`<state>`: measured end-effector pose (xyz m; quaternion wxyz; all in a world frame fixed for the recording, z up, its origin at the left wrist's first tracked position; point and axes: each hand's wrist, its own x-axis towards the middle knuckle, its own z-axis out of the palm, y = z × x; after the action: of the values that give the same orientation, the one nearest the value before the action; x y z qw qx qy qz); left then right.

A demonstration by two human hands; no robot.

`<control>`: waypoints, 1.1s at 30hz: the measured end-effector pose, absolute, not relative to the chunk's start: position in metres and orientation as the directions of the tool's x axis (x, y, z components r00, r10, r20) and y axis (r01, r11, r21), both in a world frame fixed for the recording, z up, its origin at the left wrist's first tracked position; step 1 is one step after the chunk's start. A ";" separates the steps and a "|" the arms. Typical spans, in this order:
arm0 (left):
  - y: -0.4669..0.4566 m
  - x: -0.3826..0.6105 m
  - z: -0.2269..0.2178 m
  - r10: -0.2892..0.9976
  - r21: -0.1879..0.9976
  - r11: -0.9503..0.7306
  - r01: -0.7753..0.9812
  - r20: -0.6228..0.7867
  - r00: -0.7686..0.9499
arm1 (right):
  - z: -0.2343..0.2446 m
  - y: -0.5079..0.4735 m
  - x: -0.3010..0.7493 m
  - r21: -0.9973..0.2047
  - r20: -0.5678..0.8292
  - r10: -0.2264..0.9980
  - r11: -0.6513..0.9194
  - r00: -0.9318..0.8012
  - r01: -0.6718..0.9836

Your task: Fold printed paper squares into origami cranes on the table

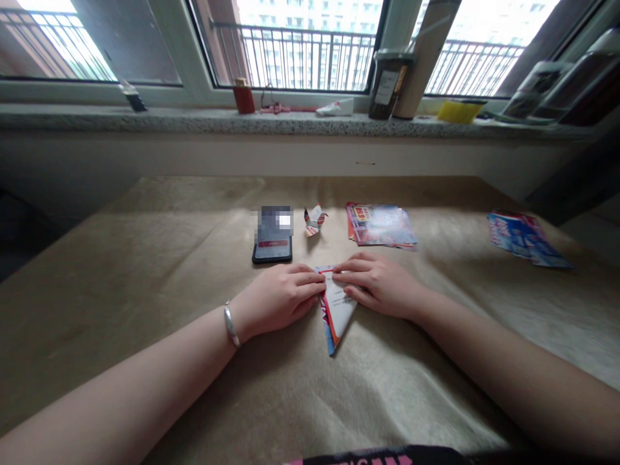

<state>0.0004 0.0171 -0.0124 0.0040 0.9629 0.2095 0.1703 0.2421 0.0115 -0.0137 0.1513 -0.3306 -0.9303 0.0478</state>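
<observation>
A folded sheet of paper [341, 300], tapering to a point toward me, lies on the table between my hands. It is mostly white with some small print, with red, orange and blue strips along its left side. My left hand [278, 294], with a silver bracelet [231, 325] at the wrist, is open, its outstretched fingertips resting on the paper's upper left edge. On the upper right part rest the fingers of my right hand [375, 284], extended and slightly apart. The left thumb is hidden. Just beyond the hands stands a small folded paper bird [314, 221].
A phone [272, 242] with a partly blurred screen lies beyond my left hand. Printed leaflets [385, 226] are stacked beyond the right one, with more blue leaflets [526, 236] far right. Bottles and small items line the stone windowsill [290, 126] behind the cloth-covered table [121, 284].
</observation>
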 end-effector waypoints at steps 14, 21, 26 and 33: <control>0.016 0.001 -0.013 0.441 0.045 -0.891 0.452 0.326 0.837 | -0.016 0.012 0.241 -0.188 0.233 0.631 0.776 -0.740 0.603; 0.016 0.001 -0.013 0.447 0.032 -0.886 0.463 0.324 0.833 | -0.017 0.012 0.241 -0.161 0.213 0.633 0.774 -0.744 0.612; 0.016 0.002 -0.012 0.454 0.032 -0.881 0.472 0.335 0.826 | -0.018 0.012 0.241 -0.151 0.216 0.635 0.772 -0.742 0.617; 0.016 0.003 -0.013 0.482 0.056 -0.870 0.491 0.316 0.817 | -0.019 0.012 0.239 -0.158 0.228 0.647 0.762 -0.728 0.628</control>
<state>0.0026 0.0160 -0.0132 -0.0140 0.9532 0.2550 0.1620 0.2392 0.0123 -0.0188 0.1355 -0.3431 -0.9288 0.0350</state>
